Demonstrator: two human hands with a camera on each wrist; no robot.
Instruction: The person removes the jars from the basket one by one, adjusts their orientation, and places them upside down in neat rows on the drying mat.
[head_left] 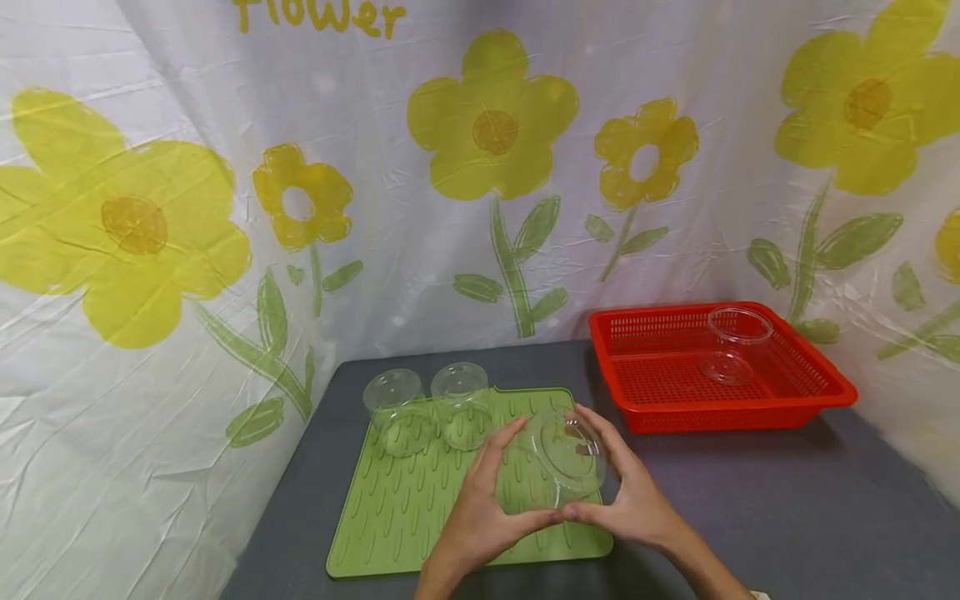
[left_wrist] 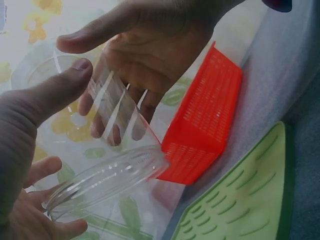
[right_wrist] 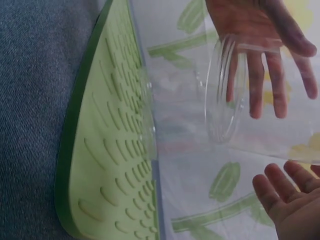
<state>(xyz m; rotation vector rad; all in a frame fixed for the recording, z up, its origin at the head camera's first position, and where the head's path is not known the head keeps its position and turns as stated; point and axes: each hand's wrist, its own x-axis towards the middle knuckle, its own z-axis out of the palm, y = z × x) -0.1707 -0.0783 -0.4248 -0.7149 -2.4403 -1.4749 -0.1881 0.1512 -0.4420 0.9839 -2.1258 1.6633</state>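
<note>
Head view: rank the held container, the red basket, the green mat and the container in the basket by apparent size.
1. Green mat
2. Red basket
Unranked: held container and container in the basket; the held one looks slightly larger, but is nearer the camera.

yel. word "Flower", handwritten-style ltrs, on wht flower-print cloth, upper L in head view, tops cut off
</note>
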